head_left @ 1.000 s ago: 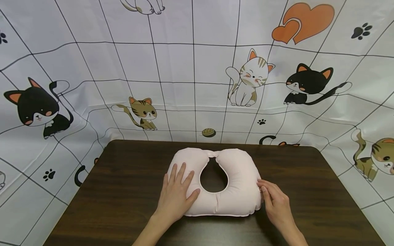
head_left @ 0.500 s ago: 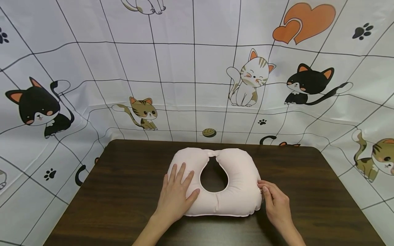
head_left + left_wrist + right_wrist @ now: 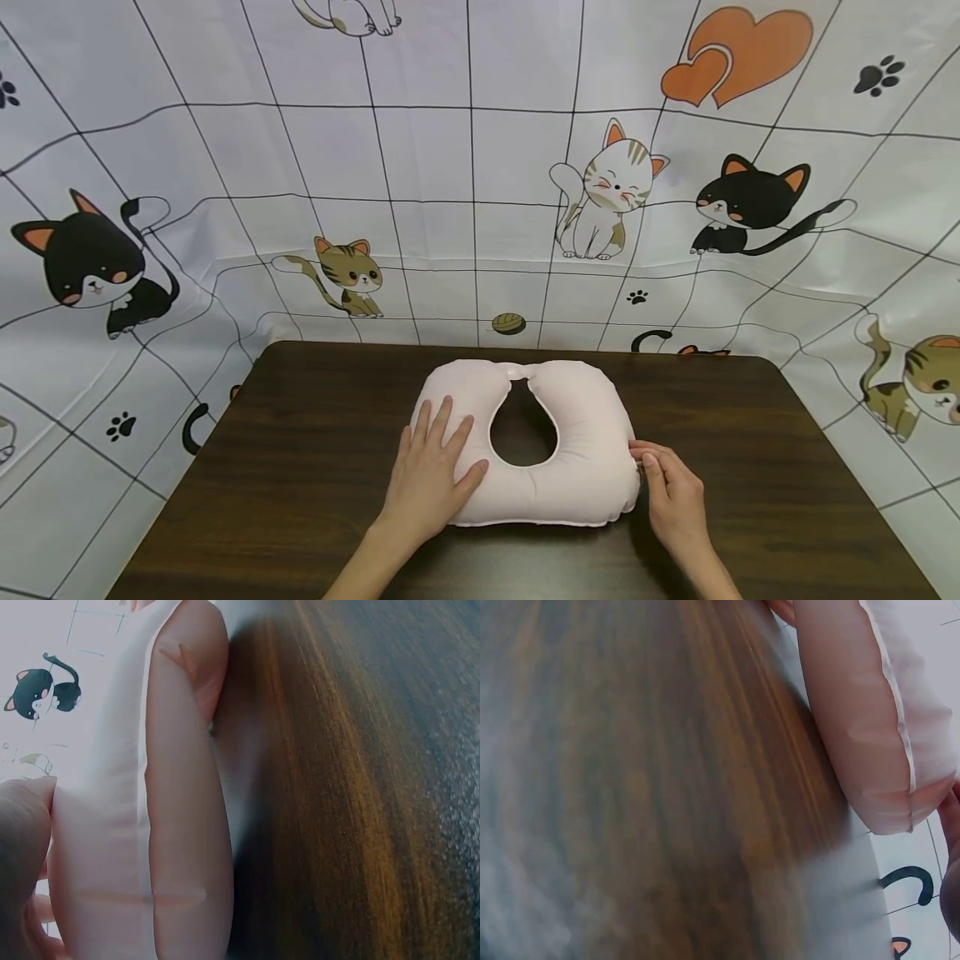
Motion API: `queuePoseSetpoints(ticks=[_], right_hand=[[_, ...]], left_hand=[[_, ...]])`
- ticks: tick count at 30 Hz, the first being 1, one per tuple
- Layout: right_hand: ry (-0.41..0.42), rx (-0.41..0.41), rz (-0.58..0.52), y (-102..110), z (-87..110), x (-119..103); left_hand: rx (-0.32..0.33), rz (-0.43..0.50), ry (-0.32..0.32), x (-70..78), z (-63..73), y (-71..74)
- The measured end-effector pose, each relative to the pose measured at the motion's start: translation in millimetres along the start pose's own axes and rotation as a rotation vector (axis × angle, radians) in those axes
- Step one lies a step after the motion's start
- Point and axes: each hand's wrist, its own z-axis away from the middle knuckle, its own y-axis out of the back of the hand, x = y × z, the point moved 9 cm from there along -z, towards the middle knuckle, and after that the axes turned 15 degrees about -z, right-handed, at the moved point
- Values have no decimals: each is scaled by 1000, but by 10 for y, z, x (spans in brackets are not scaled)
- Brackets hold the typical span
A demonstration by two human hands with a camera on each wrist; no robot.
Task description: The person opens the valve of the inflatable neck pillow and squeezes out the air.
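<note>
A pale pink inflatable neck pillow (image 3: 577, 487), plump and U-shaped with its two ends meeting at the far side, lies on the dark wooden table. My left hand (image 3: 427, 475) rests flat on its left lobe, fingers spread. At the right edge, my right hand (image 3: 675, 496) pinches the pillow's side between thumb and fingers; a small pale bit shows by the fingertips, too small to make out. The left wrist view shows the near seam of the pillow (image 3: 112, 825) beside the left thumb (image 3: 30, 817). In the right wrist view the pillow's rounded corner (image 3: 855, 727) appears, the right hand mostly cut off.
The brown wood-grain table (image 3: 300, 433) extends to both sides of the pillow. Behind it and at its sides hangs a white sheet (image 3: 427, 158) with grid lines and printed cats, which meets the table's far edge.
The pillow has shifted very slightly, and the crease below its central hole has become fainter. Both hands stay nearly where they were.
</note>
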Motion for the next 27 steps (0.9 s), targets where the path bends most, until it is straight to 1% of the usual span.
queuePoseSetpoints(ticks=[4,9,14,18,21,25,27], right_hand=[[-32,10,-26,-1,4,39],[-76,44,-44,18,24,99],[-62,82,-28,27,41,112],[-66,112,-12,30,43,91],[-116,135,-17,42,52,116],[-210,152,-28,52,66,174],[-262,166,-72,67,72,216]], left_hand=[[2,-7,1,-5,-3,-6],[-8,-22,-8,0,-4,-7],[-27,-63,-32,21,-7,-6],[-20,-82,-45,38,-12,12],[-12,-85,-49,47,-12,28],[-16,-88,-46,48,-13,35],[-20,-97,-45,43,-12,32]])
